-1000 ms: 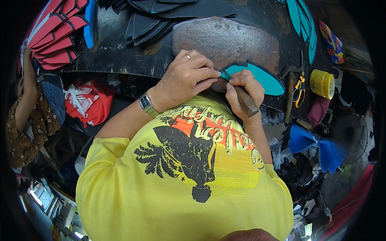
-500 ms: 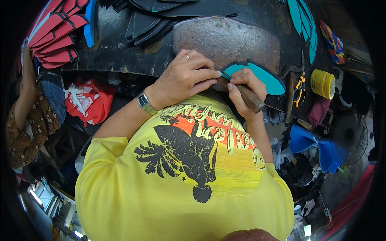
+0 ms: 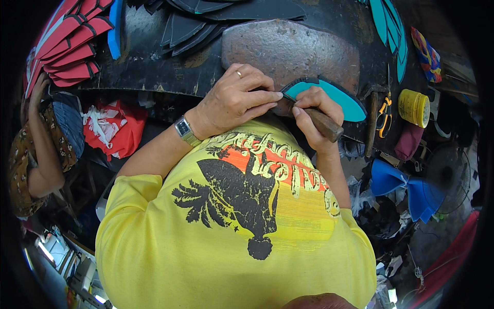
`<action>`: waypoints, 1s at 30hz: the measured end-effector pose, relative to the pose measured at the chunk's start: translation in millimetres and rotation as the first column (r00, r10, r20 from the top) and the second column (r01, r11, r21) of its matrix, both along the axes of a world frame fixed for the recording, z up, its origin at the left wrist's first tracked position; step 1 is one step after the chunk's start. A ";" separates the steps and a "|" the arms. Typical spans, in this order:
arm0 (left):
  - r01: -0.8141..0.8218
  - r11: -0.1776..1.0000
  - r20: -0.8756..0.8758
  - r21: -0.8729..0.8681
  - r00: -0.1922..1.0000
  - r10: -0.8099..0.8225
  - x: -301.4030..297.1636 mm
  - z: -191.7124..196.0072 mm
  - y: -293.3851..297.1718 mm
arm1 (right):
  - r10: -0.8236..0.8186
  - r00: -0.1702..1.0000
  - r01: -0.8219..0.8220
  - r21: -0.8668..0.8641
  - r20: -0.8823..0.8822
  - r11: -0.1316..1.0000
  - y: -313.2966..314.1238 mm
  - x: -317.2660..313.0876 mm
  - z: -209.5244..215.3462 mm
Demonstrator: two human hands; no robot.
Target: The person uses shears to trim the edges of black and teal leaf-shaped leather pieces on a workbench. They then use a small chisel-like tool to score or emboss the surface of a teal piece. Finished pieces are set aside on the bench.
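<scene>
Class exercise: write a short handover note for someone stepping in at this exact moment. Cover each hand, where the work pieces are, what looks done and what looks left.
Left hand: pressing down on the edge of the teal sole-shaped piece, fingertips beside the tool.
Right hand: gripping a wooden-handled tool; its tip is hidden under the fingers.
The piece lies on the flat stone block on the dark bench.
Done, seemingly: stacks of cut pieces, black, red and teal.
Left: work on this piece's near edge appears unfinished; how far along cannot be told.
Nearby: yellow tape roll, orange-handled scissors.
</scene>
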State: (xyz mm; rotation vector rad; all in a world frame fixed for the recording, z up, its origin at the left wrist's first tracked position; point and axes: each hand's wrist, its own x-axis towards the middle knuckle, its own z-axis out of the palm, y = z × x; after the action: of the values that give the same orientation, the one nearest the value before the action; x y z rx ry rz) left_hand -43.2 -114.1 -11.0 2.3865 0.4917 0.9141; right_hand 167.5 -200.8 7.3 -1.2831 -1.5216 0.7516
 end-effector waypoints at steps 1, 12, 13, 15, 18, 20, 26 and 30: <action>-0.001 1.000 0.001 0.001 1.000 0.001 0.1 0.0 0.0 | -0.003 1.000 0.003 0.002 0.010 1.000 0.2 -0.8 -0.3; -0.056 0.998 0.013 0.021 0.998 0.056 4.7 0.9 -0.3 | -0.047 0.999 0.047 0.015 -0.008 0.999 1.2 -4.1 -1.3; -0.061 0.998 0.007 0.024 0.998 0.061 5.5 1.6 1.0 | -0.088 0.995 0.089 0.020 -0.042 0.996 1.8 -7.2 -1.9; -0.083 0.995 -0.009 0.054 0.996 0.084 7.3 3.5 4.6 | -0.161 0.986 0.162 0.034 -0.040 0.986 3.5 -12.8 -2.5; -0.098 0.991 -0.055 0.089 0.993 0.103 12.5 7.1 11.5 | -0.246 0.969 0.246 0.050 0.008 0.968 7.4 -18.8 -2.5; -0.114 0.988 -0.072 0.107 0.990 0.122 17.5 9.9 15.8 | -0.291 0.956 0.292 0.035 -0.022 0.956 9.6 -18.5 -0.8; -0.079 0.975 -0.171 0.206 0.978 0.116 30.1 17.9 24.5 | -0.312 0.789 0.279 -0.144 -0.529 0.950 4.0 13.0 15.6; 0.011 0.960 -0.268 0.279 0.961 0.067 29.0 22.0 10.3 | -0.501 0.865 0.501 -0.072 0.014 0.862 -19.4 59.4 35.5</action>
State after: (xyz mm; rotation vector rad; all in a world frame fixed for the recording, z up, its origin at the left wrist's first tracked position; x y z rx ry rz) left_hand -14.2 -103.8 11.0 2.7916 0.5322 0.7020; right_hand 226.9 -220.2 42.8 -1.6421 -1.0832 0.4677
